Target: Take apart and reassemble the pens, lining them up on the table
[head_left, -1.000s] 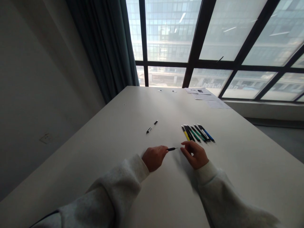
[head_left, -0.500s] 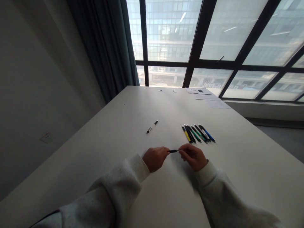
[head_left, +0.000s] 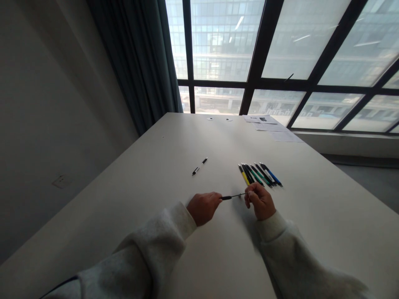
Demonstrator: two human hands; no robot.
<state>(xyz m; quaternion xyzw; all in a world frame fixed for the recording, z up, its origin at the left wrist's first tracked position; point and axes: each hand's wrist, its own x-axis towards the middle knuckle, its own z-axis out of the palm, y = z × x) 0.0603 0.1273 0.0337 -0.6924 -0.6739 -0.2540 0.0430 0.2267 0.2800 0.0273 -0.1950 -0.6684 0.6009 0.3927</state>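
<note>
My left hand (head_left: 204, 207) is closed around a pen barrel (head_left: 226, 198), whose dark grip end points right. A thin pen refill (head_left: 237, 195) runs from the barrel's end to my right hand (head_left: 260, 201), whose fingertips pinch its far end. Just below the refill is a small dark piece, too small to name. Ahead of my left hand a white and black pen (head_left: 200, 166) lies slanted on the table. Several pens (head_left: 260, 175) in yellow, black, green, white and blue lie side by side just beyond my right hand.
The white table (head_left: 149, 174) stretches toward the window (head_left: 224, 99). Papers (head_left: 271, 126) lie at its far right edge, and two small round fittings lie near the far edge. A dark curtain (head_left: 146, 62) hangs at the left.
My right hand has moved right, away from the barrel. More of the refill now shows between the two hands. My left hand has stayed in place.
</note>
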